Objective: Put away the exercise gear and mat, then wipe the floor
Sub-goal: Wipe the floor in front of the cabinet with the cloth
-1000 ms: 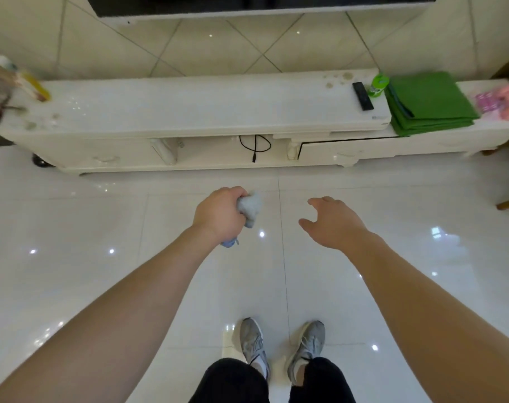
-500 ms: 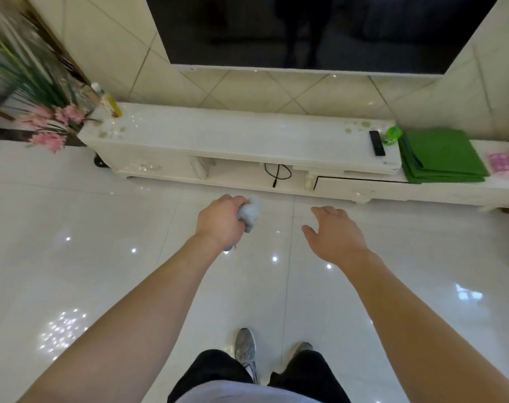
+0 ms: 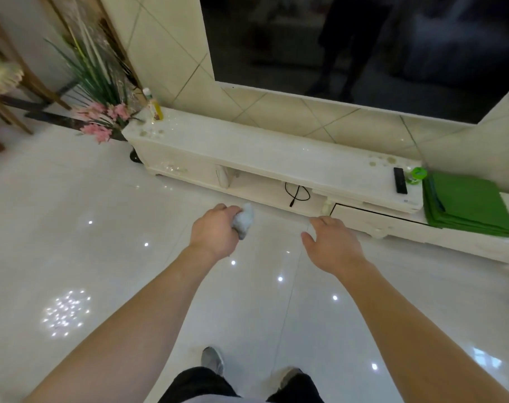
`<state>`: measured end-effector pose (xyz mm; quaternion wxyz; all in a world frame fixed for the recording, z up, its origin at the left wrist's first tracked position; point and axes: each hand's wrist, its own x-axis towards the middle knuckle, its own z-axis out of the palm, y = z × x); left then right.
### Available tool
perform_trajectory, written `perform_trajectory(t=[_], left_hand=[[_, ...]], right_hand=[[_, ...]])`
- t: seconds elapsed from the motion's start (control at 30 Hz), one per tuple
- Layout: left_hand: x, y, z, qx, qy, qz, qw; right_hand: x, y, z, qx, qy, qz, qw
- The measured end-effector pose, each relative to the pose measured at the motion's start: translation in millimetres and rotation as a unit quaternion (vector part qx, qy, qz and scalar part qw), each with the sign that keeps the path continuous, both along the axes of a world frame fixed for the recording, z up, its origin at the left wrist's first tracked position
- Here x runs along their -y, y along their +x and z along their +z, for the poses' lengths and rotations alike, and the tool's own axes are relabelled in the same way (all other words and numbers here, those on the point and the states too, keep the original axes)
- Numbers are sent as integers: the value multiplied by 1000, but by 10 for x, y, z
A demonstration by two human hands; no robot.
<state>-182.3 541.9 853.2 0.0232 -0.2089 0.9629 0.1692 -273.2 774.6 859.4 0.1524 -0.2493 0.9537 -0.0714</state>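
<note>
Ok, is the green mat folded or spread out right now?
Folded. The green mat sits on the white TV stand as a compact stack, layered edges showing along its front.

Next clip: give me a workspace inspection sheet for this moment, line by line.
Surface: glossy white tile floor, light reflections on it; no dirt discernible.
Job's things: grey cloth bunched in the left hand; folded green mat lies on the lower right end of the TV cabinet.
Clutter: remote, green-topped container and bottle on the cabinet top.
Grippers: left hand grips the cloth; right hand relaxed, holds nothing.
Cables: black cable in the cabinet's open shelf.
Surroundings: dark TV screen, plant with pink flowers, wooden furniture at left.
</note>
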Motion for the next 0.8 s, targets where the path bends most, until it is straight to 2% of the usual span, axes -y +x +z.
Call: perform_trajectory(t=[0.53,0.8], left_hand=[[1855,314,-23,-44,33,18,998],[2349,98,28,-46,33,9,998]], right_hand=[[1902,184,9,-43,13,26,999],[2337,-13,50,-30,-12,4,999]])
